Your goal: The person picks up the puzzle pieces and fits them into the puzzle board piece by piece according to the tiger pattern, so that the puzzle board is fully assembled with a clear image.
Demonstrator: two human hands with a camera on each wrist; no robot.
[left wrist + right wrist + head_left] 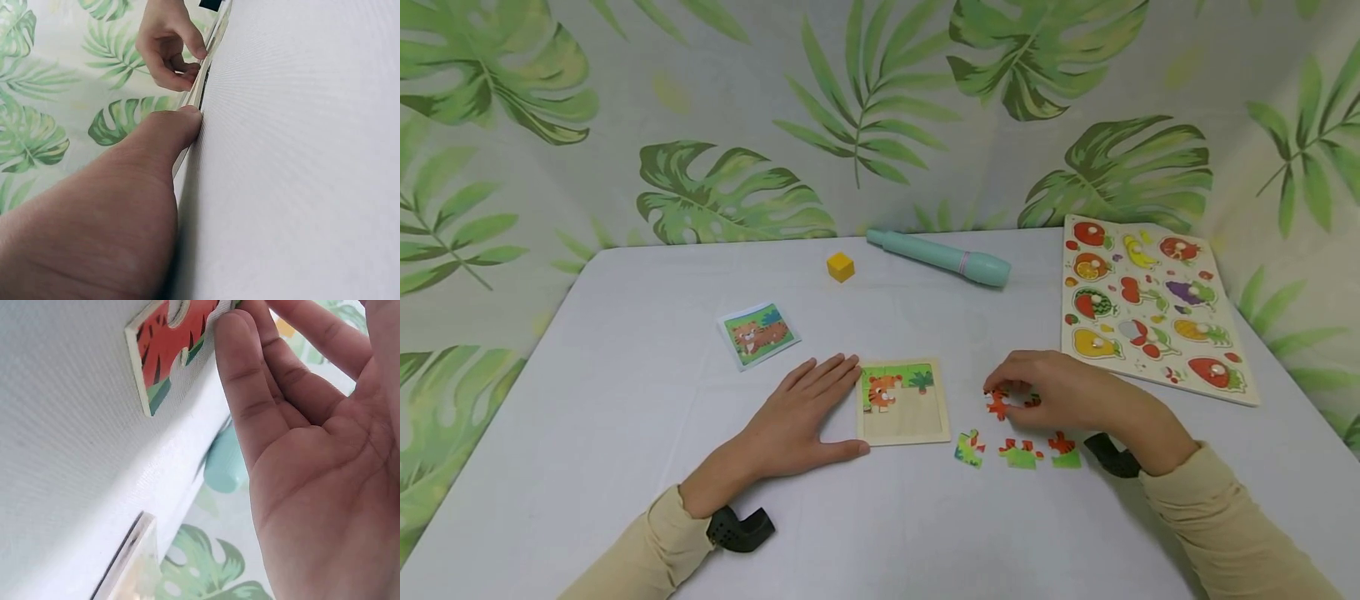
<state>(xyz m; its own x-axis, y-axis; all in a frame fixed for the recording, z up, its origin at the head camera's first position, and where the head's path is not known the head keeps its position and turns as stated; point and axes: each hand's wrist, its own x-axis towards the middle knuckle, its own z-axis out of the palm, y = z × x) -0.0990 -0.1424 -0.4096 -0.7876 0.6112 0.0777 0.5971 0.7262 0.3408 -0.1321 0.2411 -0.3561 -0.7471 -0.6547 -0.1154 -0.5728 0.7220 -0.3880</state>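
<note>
A square wooden puzzle board (904,429) lies in front of the person, its upper left filled with a tiger's head and green pieces. The left hand (805,417) lies flat beside it, fingers straight, fingertips and thumb at the board's left edge. To the board's right, the right hand (1052,392) pinches an orange tiger puzzle piece (997,405) between thumb and forefinger, low over the table. Another orange striped piece (165,347) lies below its palm, mostly hidden in the head view. Nearer the person lie loose pieces: a green one (970,448), a green-and-red one (1021,454) and an orange-and-green one (1064,450).
A tiger picture card (760,335) lies at the left. Farther back are a yellow cube (840,267) and a teal microphone-shaped object (940,257). A fruit peg board (1150,308) lies at the right. Leafy cloth (865,108) hangs behind the white table (610,400).
</note>
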